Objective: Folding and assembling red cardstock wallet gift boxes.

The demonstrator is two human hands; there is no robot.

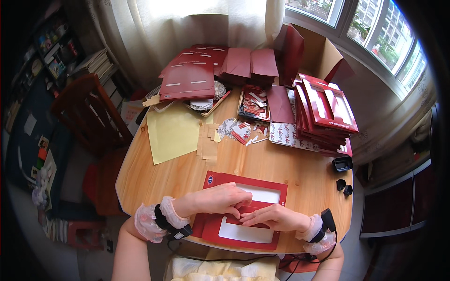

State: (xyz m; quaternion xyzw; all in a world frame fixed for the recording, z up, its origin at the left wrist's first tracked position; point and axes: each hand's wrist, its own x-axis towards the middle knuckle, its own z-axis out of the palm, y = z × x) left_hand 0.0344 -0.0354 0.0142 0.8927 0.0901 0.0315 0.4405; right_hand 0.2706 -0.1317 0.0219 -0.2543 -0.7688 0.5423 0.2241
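Both hands of a worker meet over a red windowed card, the left hand point(220, 197) curled and the right hand point(274, 218) flattened with fingers extended; whether either pinches the card cannot be told. Beneath them, an octagonal wooden table point(178, 182) fills the scene, with a dark wooden chair point(91, 114) at left. On the far right rises a stack of red windowed packets point(323, 112), while flat red sheets point(190, 77) lie at far left. Nearer, also on the left, a yellow sheet point(171, 133) is spread. The red windowed card point(257, 205), marked by two white panels, lies flat at the near edge, under the fingers. Far from the worker, near center, a dark tray point(240, 107) holds red and white slips point(253, 105). A black case point(342, 164) sits at right, just beyond two small black pieces point(341, 185).
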